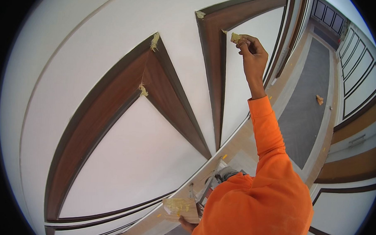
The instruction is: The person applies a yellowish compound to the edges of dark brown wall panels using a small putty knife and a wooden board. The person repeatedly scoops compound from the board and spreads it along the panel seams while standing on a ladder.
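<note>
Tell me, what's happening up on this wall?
A person in an orange sleeve reaches the right hand up to a dark wooden frame on the white wall, pressing a small tool loaded with yellowish filler against the frame's inner corner. The left hand, low down, holds a flat board smeared with the same filler. Dabs of filler already sit on the corners of the neighbouring frame.
</note>
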Available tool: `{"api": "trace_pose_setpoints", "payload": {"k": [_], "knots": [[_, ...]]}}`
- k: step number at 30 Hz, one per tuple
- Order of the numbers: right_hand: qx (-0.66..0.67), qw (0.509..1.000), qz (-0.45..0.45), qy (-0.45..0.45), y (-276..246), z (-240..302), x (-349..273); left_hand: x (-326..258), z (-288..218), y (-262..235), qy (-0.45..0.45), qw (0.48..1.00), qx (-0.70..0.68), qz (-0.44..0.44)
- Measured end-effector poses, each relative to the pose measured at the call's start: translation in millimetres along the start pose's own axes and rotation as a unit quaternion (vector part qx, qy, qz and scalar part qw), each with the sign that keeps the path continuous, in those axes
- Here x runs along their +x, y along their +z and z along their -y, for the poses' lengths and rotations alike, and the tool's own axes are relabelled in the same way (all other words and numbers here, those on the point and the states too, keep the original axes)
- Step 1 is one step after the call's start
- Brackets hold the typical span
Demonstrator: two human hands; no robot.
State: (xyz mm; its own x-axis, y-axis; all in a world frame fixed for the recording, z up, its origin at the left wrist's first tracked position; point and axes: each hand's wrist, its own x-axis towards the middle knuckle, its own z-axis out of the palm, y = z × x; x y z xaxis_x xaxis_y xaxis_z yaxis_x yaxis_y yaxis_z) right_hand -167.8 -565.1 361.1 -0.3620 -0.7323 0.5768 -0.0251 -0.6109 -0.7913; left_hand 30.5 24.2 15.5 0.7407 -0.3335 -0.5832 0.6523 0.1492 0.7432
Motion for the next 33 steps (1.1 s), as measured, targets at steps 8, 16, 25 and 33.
{"api": "trace_pose_setpoints", "payload": {"k": [8,16,25,33], "knots": [[-0.08,0.988,0.0,-0.135,-1.6,10.6,4.7,-8.5,-2.2,13.4,-0.002,1.0,0.024,-0.012],[0.066,0.987,0.141,0.044,-32.3,47.1,15.6,-13.2,-3.6,23.5,0.024,0.998,0.048,-0.015],[0.264,0.88,0.319,0.233,-26.0,69.6,-114.6,-40.3,-55.4,36.4,0.261,0.929,0.261,-0.022],[0.284,0.724,0.592,0.209,15.6,92.4,-287.5,-96.6,-105.5,82.0,0.198,0.972,-0.13,0.004]]}}
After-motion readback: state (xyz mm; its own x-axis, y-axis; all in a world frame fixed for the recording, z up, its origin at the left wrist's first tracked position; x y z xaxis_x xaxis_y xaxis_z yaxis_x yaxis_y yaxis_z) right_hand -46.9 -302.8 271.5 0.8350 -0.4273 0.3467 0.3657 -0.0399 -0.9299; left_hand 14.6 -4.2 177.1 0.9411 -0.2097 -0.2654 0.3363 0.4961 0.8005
